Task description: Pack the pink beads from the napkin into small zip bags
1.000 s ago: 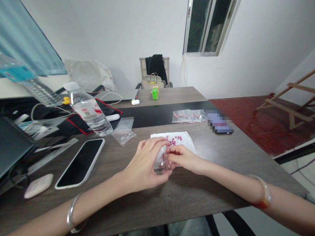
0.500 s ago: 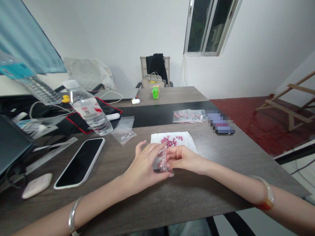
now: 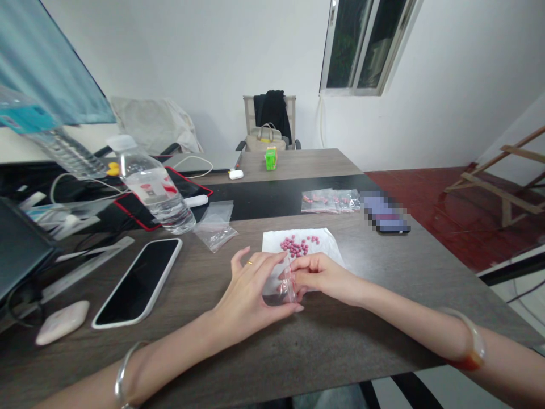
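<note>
Between my hands is a small clear plastic bag (image 3: 288, 287), held upright just in front of a white paper sheet (image 3: 327, 241). My left hand (image 3: 247, 289) grips the bag's left side, thumb low and fingertips at its top. My right hand (image 3: 323, 278) pinches the bag from the right with bent fingers. Whether pills sit in the bag or in my right fingers I cannot make out. Several pink pills (image 3: 294, 246) lie loose on the paper beyond my fingertips.
Filled clear bags (image 3: 331, 201) lie behind the paper, beside a blurred phone (image 3: 385, 213). Flat plastic bags (image 3: 216, 224) rest at the left, near a water bottle (image 3: 153, 187). A white-edged phone (image 3: 138, 284) and a pale mouse (image 3: 63, 322) lie nearer. A green box (image 3: 271, 158) stands farther back.
The bag between my hands has turned more upright and narrower to the view. My right fingers have shifted slightly on it; the left hand's grip stays nearly the same.
</note>
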Tool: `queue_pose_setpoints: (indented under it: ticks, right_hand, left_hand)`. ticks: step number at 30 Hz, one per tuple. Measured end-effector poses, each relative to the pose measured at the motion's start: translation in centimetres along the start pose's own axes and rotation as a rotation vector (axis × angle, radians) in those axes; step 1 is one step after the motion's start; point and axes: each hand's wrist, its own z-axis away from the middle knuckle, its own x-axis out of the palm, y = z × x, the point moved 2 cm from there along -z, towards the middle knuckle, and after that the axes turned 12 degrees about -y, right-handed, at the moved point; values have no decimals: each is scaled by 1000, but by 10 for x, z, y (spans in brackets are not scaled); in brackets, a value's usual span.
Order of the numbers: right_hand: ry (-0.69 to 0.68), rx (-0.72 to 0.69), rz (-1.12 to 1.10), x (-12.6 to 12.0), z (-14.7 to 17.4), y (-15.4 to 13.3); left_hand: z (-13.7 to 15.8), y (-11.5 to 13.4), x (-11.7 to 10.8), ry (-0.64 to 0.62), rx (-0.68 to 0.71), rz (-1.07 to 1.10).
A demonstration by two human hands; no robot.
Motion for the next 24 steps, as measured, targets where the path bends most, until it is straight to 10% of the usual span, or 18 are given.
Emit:
queue_pose_setpoints:
  ticks: [14,24]
  right_hand:
    - [74,8,87,-7,0,-6]
    - [421,98,1182,-47,11,-42]
  left_hand:
    - [1,-2,-8,168,-21,-29]
    - [1,-12,-4,160,-22,67]
